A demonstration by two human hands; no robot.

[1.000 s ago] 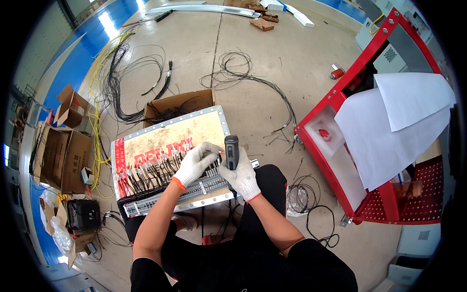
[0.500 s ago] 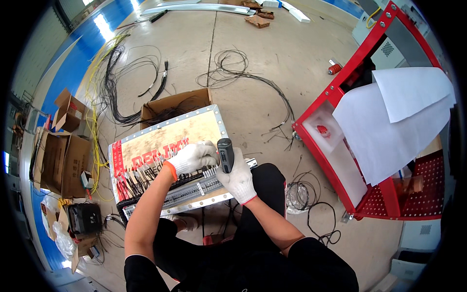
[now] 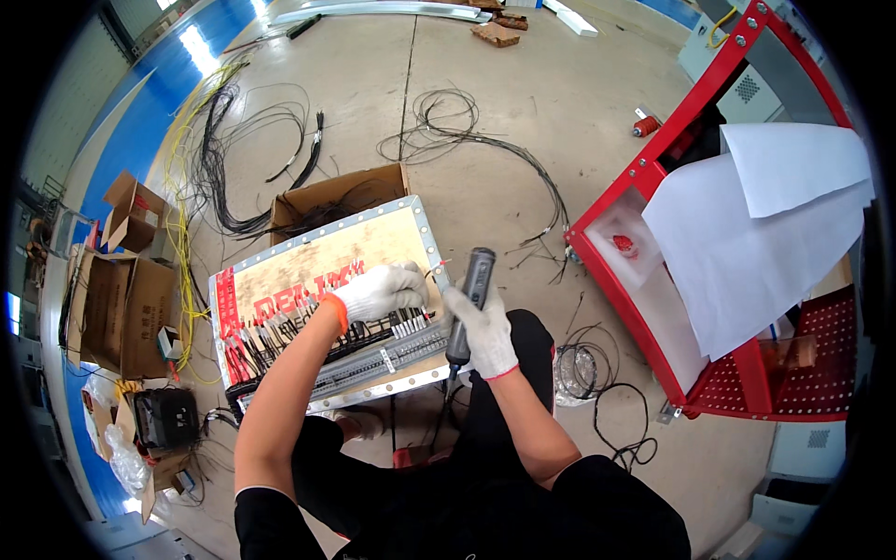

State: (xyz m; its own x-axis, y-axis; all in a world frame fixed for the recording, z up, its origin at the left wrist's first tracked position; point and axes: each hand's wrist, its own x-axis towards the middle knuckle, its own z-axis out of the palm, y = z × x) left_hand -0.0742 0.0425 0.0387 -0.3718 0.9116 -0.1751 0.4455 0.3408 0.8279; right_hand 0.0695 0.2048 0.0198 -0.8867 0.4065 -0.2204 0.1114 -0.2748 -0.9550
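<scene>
Crate, wooden and metal-edged, sits before me, a grey terminal strip along its near side. My right hand grips a grey electric screwdriver, tip off the strip; my left hand curls over black wires, any pinch hidden. Likely I'm sorting wires; the next move calls for lining one up.

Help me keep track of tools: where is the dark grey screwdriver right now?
In the head view, just right of centre, the screwdriver is in the gloved right hand, beside the board's right edge.
</scene>
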